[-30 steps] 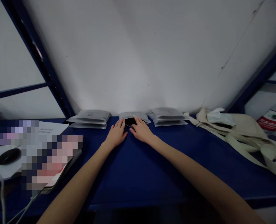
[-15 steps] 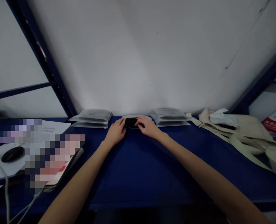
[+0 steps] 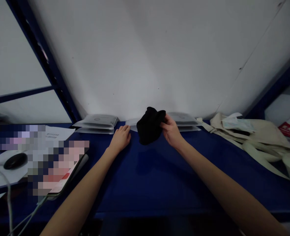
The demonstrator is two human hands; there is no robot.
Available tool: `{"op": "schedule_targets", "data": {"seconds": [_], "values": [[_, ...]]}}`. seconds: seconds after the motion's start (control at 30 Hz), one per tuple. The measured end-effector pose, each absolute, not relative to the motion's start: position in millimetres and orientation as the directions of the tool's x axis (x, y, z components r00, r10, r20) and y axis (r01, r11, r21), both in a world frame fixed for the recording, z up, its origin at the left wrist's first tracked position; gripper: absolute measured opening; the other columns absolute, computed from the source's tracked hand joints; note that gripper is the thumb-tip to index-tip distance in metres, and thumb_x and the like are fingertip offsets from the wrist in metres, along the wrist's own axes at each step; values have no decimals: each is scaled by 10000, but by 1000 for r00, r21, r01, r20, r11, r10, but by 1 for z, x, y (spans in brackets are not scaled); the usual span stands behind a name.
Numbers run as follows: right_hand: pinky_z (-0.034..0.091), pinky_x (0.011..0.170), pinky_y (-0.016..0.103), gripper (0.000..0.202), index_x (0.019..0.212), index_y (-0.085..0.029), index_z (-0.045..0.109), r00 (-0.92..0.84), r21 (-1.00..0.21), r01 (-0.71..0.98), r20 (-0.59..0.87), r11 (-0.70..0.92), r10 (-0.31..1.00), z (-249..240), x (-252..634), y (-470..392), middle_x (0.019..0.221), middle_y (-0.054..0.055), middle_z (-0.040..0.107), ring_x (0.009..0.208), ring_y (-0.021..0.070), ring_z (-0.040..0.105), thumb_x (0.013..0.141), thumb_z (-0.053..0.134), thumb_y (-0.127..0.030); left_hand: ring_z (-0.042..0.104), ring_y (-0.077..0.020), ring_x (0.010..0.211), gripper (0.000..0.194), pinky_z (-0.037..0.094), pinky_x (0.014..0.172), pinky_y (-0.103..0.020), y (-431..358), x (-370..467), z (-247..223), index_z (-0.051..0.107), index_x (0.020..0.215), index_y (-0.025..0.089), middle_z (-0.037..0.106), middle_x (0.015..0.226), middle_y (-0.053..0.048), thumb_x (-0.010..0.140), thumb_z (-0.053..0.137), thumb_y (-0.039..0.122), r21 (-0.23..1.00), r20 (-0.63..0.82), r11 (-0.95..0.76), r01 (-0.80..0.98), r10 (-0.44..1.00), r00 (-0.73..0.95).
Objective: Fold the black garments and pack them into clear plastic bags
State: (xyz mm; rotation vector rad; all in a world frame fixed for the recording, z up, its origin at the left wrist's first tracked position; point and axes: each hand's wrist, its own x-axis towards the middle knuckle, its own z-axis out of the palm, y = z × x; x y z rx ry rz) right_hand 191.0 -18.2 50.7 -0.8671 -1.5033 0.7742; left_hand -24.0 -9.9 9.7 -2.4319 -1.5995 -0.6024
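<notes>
A black cloth item hangs above the blue table, pinched at its right edge by my right hand. My left hand rests at the back of the table, left of the cloth, its fingers bent and close together; whether they grip anything is hidden. Just beyond the left fingertips lies a pale plastic bag, partly covered by the cloth. Stacked frosted bags lie left of that hand. Another stack of frosted bags is behind and right of my right hand.
Papers, a black mouse, a blurred phone-like object and white cables are at the left. A beige cloth bag with straps covers the right side. A pale wall rises behind the table.
My right hand has lifted the black cloth off the flat bag, up and to the right, and it now hangs unfolded. My left hand has moved slightly left, away from the cloth.
</notes>
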Motion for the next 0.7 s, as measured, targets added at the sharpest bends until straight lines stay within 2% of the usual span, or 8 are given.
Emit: {"op": "schedule_targets", "data": {"seconds": [0.07, 0.13, 0.23, 0.3, 0.37, 0.5, 0.6, 0.7], "values": [[431, 773, 293, 147, 886, -227, 467, -95, -846, 116, 513, 521, 853, 52, 191, -23, 836, 5, 555, 827, 160, 533, 746, 493, -194, 507, -246, 1077, 343, 414, 908, -389, -11, -24, 12, 572, 1112, 153, 543, 1227, -111, 813, 406, 122, 165, 430, -433, 886, 840, 331], [426, 741, 282, 101, 811, -220, 473, -194, -795, 183, 547, 578, 814, 55, 191, -29, 777, -5, 525, 770, 148, 515, 733, 485, -157, 533, -219, 1035, 304, 420, 900, -360, -13, -23, 18, 609, 1028, 163, 595, 1139, -89, 817, 394, 127, 334, 478, -486, 808, 826, 299], [401, 814, 303, 202, 755, -206, 528, -476, -616, 314, 556, 723, 681, 61, 189, -40, 867, 13, 531, 863, 152, 510, 687, 426, -46, 564, -190, 967, 292, 441, 860, -327, -22, -19, 32, 616, 967, 169, 638, 1013, -62, 880, 354, 265, 597, 519, -527, 605, 829, 210], [389, 845, 309, 285, 765, -204, 588, -631, -514, 389, 456, 764, 628, 66, 190, -46, 959, 25, 527, 931, 156, 498, 655, 417, -4, 577, -188, 939, 356, 449, 837, -322, -29, -15, 42, 613, 955, 165, 646, 996, -60, 899, 322, 363, 697, 487, -514, 500, 851, 196], [405, 806, 299, 309, 774, -202, 628, -677, -476, 475, 339, 740, 653, 69, 192, -48, 975, 33, 521, 898, 154, 503, 648, 434, 3, 577, -192, 941, 382, 448, 836, -324, -37, -11, 48, 613, 955, 163, 646, 1008, -61, 896, 324, 406, 727, 447, -510, 460, 860, 247], [425, 700, 289, 235, 770, -198, 646, -631, -438, 624, 206, 647, 748, 71, 198, -46, 854, 34, 565, 743, 148, 522, 697, 477, -51, 563, -195, 973, 324, 440, 854, -327, -48, -2, 50, 609, 999, 173, 635, 1026, -59, 862, 426, 402, 685, 406, -561, 465, 824, 396], [430, 704, 297, 322, 927, -209, 641, -612, -417, 668, 163, 616, 774, 64, 200, -43, 862, 42, 624, 769, 173, 550, 697, 483, -49, 566, -189, 955, 306, 439, 864, -340, -50, 3, 47, 604, 1005, 180, 625, 1023, -62, 863, 442, 397, 650, 402, -611, 452, 781, 478], [437, 736, 297, 475, 1092, -219, 580, -650, -464, 621, 144, 632, 746, 56, 200, -40, 951, 49, 641, 823, 177, 569, 691, 435, -11, 552, -195, 997, 308, 427, 899, -356, -50, 5, 44, 577, 1054, 188, 602, 1078, -69, 865, 446, 392, 636, 406, -630, 445, 764, 502]]}}
